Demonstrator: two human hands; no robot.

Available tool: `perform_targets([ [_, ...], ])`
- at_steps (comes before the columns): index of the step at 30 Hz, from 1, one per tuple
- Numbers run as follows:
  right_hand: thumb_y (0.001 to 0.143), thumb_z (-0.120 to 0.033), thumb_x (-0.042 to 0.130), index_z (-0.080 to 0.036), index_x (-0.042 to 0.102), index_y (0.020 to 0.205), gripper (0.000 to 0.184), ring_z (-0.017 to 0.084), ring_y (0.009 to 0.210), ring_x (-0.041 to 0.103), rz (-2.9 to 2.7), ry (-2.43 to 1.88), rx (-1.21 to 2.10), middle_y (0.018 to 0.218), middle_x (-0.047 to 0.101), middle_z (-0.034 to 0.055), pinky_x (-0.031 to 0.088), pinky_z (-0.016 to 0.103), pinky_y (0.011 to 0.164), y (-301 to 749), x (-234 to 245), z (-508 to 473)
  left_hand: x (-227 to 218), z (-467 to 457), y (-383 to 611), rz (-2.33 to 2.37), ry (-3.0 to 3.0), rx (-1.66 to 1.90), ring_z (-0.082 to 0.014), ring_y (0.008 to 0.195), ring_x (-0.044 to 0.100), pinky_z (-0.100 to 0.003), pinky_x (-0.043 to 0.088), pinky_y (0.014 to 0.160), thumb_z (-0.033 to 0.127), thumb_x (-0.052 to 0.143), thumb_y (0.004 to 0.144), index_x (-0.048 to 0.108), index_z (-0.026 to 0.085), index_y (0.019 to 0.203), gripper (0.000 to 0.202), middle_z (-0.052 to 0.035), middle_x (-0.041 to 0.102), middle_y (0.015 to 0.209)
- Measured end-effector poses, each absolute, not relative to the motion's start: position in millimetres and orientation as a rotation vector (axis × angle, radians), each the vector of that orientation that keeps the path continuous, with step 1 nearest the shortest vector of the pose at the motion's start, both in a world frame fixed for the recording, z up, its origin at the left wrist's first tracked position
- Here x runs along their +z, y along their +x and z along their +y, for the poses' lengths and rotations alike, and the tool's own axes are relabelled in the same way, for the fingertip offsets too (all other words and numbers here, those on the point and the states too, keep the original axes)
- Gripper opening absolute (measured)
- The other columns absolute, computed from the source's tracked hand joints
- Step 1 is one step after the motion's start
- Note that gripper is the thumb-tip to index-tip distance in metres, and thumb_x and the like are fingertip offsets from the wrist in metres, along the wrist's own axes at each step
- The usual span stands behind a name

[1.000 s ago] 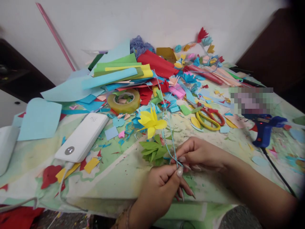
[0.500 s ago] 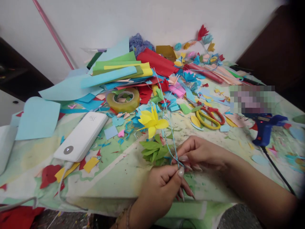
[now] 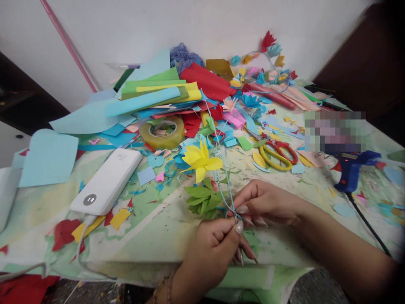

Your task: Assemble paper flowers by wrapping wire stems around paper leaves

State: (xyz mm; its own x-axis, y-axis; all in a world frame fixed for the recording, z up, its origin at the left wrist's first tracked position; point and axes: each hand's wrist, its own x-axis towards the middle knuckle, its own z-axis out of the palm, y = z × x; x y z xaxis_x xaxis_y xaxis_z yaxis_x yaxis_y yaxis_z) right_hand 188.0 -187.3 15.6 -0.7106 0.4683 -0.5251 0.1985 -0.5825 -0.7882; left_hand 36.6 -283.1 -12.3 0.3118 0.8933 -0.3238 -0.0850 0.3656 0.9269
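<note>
Little moved: only a slight drift of view

Left hand (image 3: 210,253) and right hand (image 3: 268,204) sit nearly unchanged since the earlier frame, measured against the table (image 3: 152,242).

Table: cloth-covered, pale green and cream, stained. Over its near side my left hand pinches the string (image 3: 233,211) between thumb and forefinger, other fingers curled loosely below. Right hand pinches it just beside, fingertips almost meeting the left's. From there the string runs away from me, past the right of the flower (image 3: 202,161). Step, as I judge it: crossing or knotting string at my fingertips. Next move probably calls for a firm left pinch and an even pull from the right.

Materials, by falling size. Paper (image 3: 142,103): smooth sheets, some rolled, piled blue, green, yellow. Power bank (image 3: 110,179): white, hard, rounded corners. Tape (image 3: 164,142): glossy yellowish ring. Scissors (image 3: 278,146): looped handles, yellow and red. Flower: yellow, pointed petals flaring. Leaves (image 3: 202,200): green, narrow, bunched near the flower; whether joined, cannot tell. String: thin, light blue; its crossing too fine to read.
</note>
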Motion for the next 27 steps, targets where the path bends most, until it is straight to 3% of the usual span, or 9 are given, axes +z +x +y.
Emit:
perform_targets([
  [13,0.067,-0.024,0.068,-0.012,0.074,0.070,0.014,0.001,0.035,0.041,-1.334,-1.129,2.401,0.048,0.059,-0.0017,0.028,0.012,0.033,187.2,15.0,-186.2,-14.0,-282.6,36.8,1.061,0.970,0.765,-0.0107,0.047,0.049,-0.021,0.038,0.046,0.048,0.046,0.086,0.063,0.015,0.065,0.043,-0.0070,0.068,0.062],
  [27,0.064,-0.017,0.064,-0.011,0.075,0.072,0.015,0.002,0.037,0.044,-1.382,-1.115,2.402,0.050,0.061,-0.0010,0.033,0.011,0.034,189.1,13.1,-185.8,-11.4,-280.3,37.9,1.044,0.983,0.760,-0.0098,0.046,0.047,-0.020,0.037,0.045,0.047,0.045,0.084,0.061,0.013,0.063,0.042,-0.0077,0.067,0.060],
])
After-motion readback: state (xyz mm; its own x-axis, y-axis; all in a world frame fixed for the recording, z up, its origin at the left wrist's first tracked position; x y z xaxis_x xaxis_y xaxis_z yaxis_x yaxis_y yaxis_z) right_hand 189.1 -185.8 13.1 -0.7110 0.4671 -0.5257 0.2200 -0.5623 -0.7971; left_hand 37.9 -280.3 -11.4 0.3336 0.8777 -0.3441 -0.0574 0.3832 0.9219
